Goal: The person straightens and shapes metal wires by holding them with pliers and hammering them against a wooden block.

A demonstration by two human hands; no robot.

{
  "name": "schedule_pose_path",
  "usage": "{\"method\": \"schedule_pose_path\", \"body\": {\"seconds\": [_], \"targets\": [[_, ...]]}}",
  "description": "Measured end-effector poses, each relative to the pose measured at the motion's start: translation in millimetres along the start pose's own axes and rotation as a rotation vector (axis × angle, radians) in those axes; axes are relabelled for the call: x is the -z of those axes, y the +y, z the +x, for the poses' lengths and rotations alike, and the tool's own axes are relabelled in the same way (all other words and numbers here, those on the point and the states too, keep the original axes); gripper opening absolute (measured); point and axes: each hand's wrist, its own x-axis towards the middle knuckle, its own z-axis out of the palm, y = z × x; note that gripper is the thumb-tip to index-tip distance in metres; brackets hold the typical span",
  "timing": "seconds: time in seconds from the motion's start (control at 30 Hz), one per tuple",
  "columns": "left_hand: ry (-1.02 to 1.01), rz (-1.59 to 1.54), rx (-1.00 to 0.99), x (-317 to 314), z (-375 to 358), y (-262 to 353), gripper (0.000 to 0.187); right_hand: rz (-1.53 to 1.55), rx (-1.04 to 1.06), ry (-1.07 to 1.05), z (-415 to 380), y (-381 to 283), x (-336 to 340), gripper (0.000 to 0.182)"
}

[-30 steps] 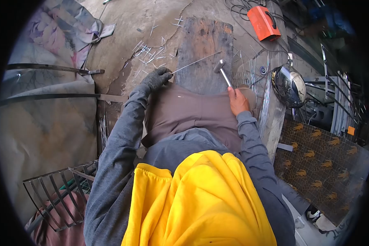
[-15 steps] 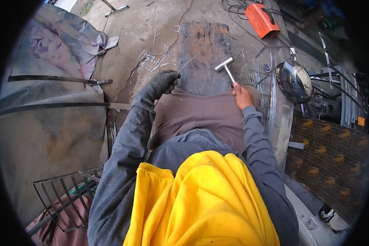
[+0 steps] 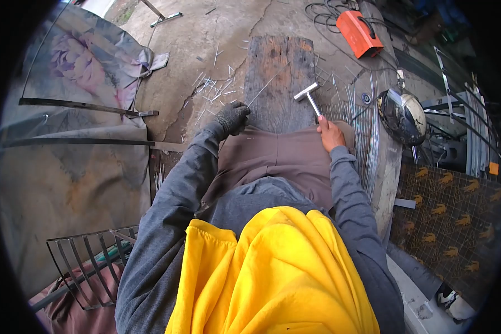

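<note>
My left hand (image 3: 232,118), in a dark grey knitted glove, is closed around one end of a thin metal rod (image 3: 268,84). The rod slants up and right over a worn wooden board (image 3: 280,67) lying in front of my lap. My bare right hand (image 3: 330,134) grips the handle of a metal hammer (image 3: 310,98) near the board's right edge, with the hammer's head raised at the upper left of the handle. Short cut metal pieces (image 3: 210,89) lie scattered on the ground left of the board.
Long thin rods (image 3: 364,150) lie on the right beside my leg. Beyond them are a welding helmet (image 3: 403,116) and an orange machine (image 3: 359,34) with cables. A draped cloth (image 3: 78,183) with metal bars covers the left side, above a slatted metal frame (image 3: 89,267).
The view has shifted slightly, so most things appear a little lower and to the right. My left hand still holds the rod and my right hand still holds the hammer.
</note>
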Motion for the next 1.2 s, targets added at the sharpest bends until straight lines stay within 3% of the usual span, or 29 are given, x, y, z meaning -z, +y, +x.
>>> {"method": "schedule_pose_path", "body": {"seconds": [0.1,0.2,0.43,0.5,0.53,0.57,0.63,0.67,0.7,0.77,0.83,0.9,0.97,1.03,1.1,1.17,1.2], "targets": [[0.028,0.111,-0.062,6,10,-15,0.020,-0.013,-0.031,-0.010,3,5,-4,0.073],[0.056,-0.162,-0.295,17,12,-16,0.021,-0.001,-0.093,-0.058,-1,-5,3,0.069],[0.075,-0.583,-0.820,61,-39,78,0.027,-0.008,-0.040,0.009,1,3,-4,0.074],[0.481,-0.071,-1.119,55,-59,99,0.027,-0.009,-0.042,-0.001,3,4,-4,0.075],[0.419,-0.273,-1.058,58,-61,108,0.026,-0.008,-0.042,-0.001,2,1,-2,0.075],[0.419,-0.272,-1.058,54,-64,110,0.026,-0.001,-0.065,-0.030,0,-2,1,0.072],[0.396,-0.864,-1.071,38,-67,115,0.024,0.009,-0.089,-0.055,-1,-7,4,0.069],[0.428,-0.932,-1.041,35,-60,112,0.022,0.004,-0.087,-0.044,-2,-7,4,0.070],[0.487,-0.930,-1.005,31,-51,105,0.021,-0.003,-0.087,-0.035,-3,-7,3,0.070],[0.645,-0.525,-0.968,34,-12,68,0.023,0.008,-0.082,-0.046,-3,-4,2,0.070],[0.513,-0.892,-0.748,5,-11,52,0.027,0.015,-0.074,-0.055,-3,-3,3,0.071],[0.457,-0.689,-0.850,7,56,-13,0.022,0.008,-0.059,-0.037,-4,-4,3,0.069],[0.303,-1.186,-0.387,-27,31,-11,0.020,0.034,-0.070,0.004,-8,-7,2,0.068],[0.350,-1.057,-0.260,-51,32,-28,0.017,0.054,-0.078,0.043,-15,-12,2,0.066],[0.312,-1.050,-0.255,-63,56,-58,0.023,0.083,0.013,0.234,-23,-17,3,0.063],[0.154,-1.304,-0.023,-72,67,-71,0.026,0.074,0.034,0.237,-25,-21,5,0.063],[0.098,-1.334,-0.027,-70,72,-76,0.023,0.078,0.053,0.247,-24,-23,6,0.063]]}}
